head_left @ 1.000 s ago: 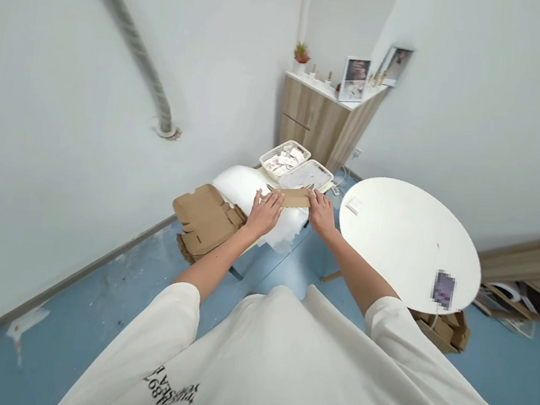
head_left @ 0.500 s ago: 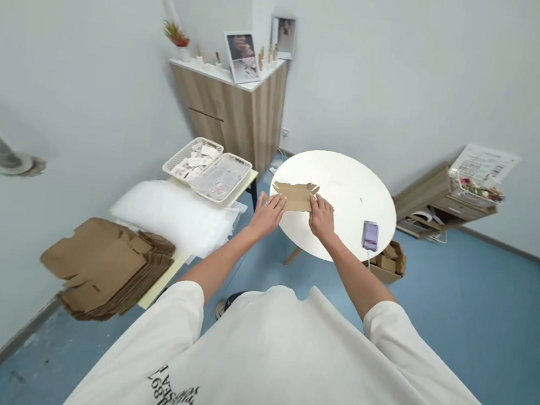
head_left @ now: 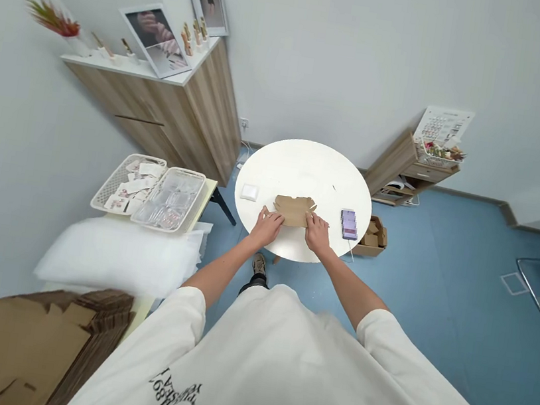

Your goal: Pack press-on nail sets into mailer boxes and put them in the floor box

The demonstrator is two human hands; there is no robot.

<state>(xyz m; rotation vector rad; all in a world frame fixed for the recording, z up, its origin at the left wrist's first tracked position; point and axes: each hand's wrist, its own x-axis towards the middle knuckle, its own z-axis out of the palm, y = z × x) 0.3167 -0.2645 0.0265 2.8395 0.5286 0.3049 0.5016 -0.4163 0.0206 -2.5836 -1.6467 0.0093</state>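
Observation:
Between my hands is a small brown cardboard box blank, partly folded, with flaps standing out at its far corners. It is over the near half of the round white table. My left hand grips its near left corner, thumb and fingers closed on the card. At the near right corner my right hand holds it the same way. A small white packet lies on the table to the left. To the right is a phone with a cable.
On the left side table stand two white baskets of small packets, white foam sheeting and a stack of flat cardboard blanks. A cardboard box sits on the floor at right. Behind are a wooden cabinet and a low shelf.
My view has swung right and come closer to the round table. The cardboard, held in both hands, is now nearer the table's middle. The white packet has come into sight.

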